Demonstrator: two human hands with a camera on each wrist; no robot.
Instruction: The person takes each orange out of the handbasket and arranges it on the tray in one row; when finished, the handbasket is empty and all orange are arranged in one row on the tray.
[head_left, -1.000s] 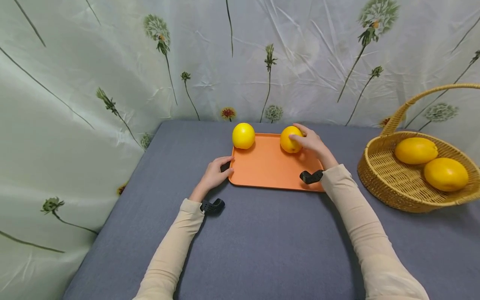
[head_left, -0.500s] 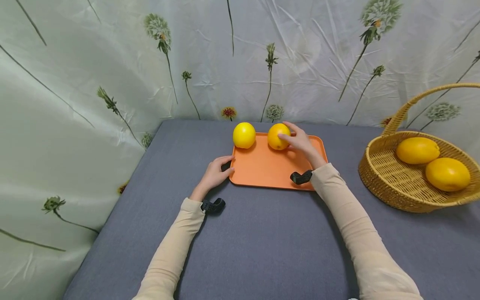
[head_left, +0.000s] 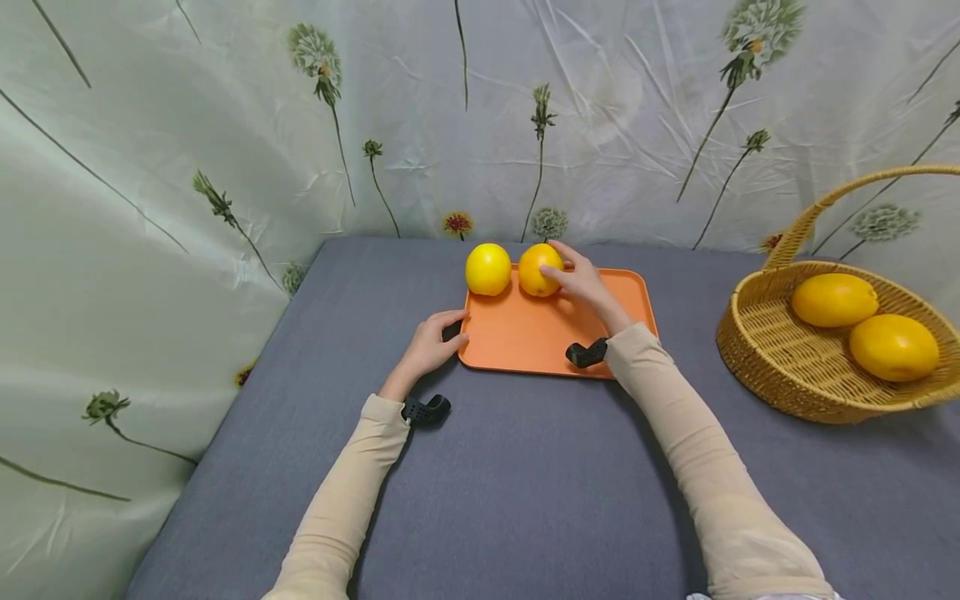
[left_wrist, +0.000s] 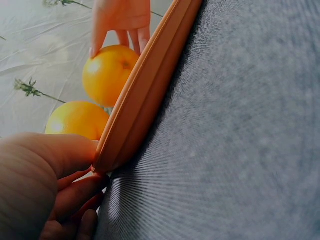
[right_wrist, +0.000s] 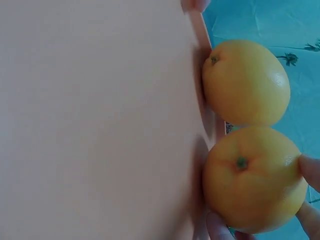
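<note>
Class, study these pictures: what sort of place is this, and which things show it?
Probably a staged tabletop set, not a working kitchen: a grey cloth-covered table backed by a hung, creased dandelion-print sheet, with an orange plastic tray and a woven wicker basket of yellow fruit.

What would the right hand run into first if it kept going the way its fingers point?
The right hand points leftward along the back of the orange tray, gripping an orange. That orange would probably meet the other orange first; they sit nearly touching, though the exact gap is hard to judge.
</note>
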